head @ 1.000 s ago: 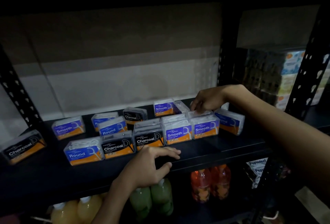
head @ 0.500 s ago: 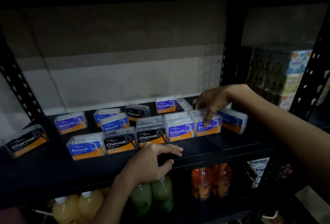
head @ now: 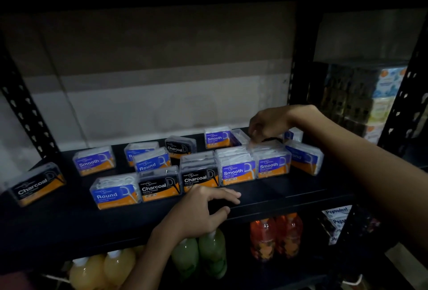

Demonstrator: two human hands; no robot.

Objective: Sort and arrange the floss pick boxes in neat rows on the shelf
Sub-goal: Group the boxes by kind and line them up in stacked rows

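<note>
My right hand point(head: 269, 125) has lifted off the clear plastic Smooth floss box point(head: 273, 166) in the front row; whether its curled fingers pinch anything I cannot tell. My left hand point(head: 203, 208) stays spread on the black metal shelf point(head: 278, 188).

single head view, close, angled forward and down onto the dark shelf point(head: 266, 193)

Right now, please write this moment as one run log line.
left hand: open, resting on shelf edge | right hand: above rear Smooth box, grip unclear | rows: unfinished
</note>
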